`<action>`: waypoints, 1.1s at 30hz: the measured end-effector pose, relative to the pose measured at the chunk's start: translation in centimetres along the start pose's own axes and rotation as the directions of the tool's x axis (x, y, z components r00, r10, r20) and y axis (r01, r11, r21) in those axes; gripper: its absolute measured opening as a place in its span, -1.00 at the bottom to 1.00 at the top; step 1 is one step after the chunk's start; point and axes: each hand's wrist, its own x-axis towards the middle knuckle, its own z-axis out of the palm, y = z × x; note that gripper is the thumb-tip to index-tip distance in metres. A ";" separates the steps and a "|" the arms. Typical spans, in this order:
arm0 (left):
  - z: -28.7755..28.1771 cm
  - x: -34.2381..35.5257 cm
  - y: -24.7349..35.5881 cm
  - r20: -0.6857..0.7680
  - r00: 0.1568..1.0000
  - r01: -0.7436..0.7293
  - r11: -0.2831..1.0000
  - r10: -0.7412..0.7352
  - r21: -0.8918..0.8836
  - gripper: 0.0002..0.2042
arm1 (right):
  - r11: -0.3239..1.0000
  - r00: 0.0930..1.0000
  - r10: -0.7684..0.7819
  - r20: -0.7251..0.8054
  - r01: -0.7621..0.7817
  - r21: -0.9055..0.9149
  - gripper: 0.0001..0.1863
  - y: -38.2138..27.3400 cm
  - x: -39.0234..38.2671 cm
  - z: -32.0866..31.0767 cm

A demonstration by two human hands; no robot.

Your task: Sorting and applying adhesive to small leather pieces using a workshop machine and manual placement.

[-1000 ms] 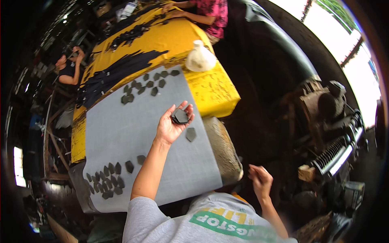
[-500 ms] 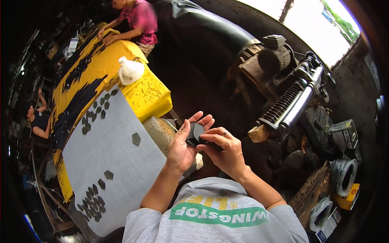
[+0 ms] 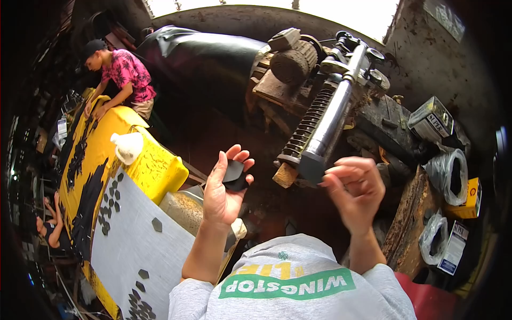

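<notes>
My left hand has its fingers curled up around a small stack of dark pentagonal pieces, held just left of the metal roller machine. In my right hand, thumb and fingertips pinch a single dark pentagonal piece in front of the machine's lower end. A grey sheet on the bench at left carries several similar pieces, spread in groups.
A person in a pink shirt bends over yellow-and-black material; another person is at far left. A white jug sits nearby. The roller machine, motor, wooden plank and boxes crowd the right.
My view has swung right toward the machine, so the bench appears farther left. My right hand came up to the stack, then moved rightward away from my left hand with one piece.
</notes>
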 end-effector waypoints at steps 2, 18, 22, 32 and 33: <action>1.0 1.4 -0.4 -0.035 0.999 -0.036 0.995 0.039 0.091 -0.69 | 0.999 0.999 0.016 -0.037 -0.017 -0.030 -0.74 0.2 1.4 -3.6; 4.0 9.0 -1.8 0.496 0.868 -0.458 0.398 0.008 0.795 -0.86 | 0.866 0.819 0.461 0.342 -0.499 0.025 -0.81 7.7 6.7 -7.8; 4.1 9.6 -1.6 0.494 0.868 -0.445 0.353 -0.055 0.823 -0.87 | 0.951 0.946 0.295 0.133 -0.278 -0.133 -0.83 7.6 6.6 -7.1; 4.7 11.6 -0.9 0.575 0.780 -0.560 0.136 -0.247 0.817 -0.82 | 0.930 0.946 0.291 -0.142 -0.314 -0.188 -0.83 7.7 2.6 -11.7; 4.9 11.7 -0.8 0.567 0.777 -0.551 0.138 -0.273 0.823 -0.81 | 0.931 0.945 0.291 -0.149 -0.316 -0.184 -0.84 7.3 2.2 -11.8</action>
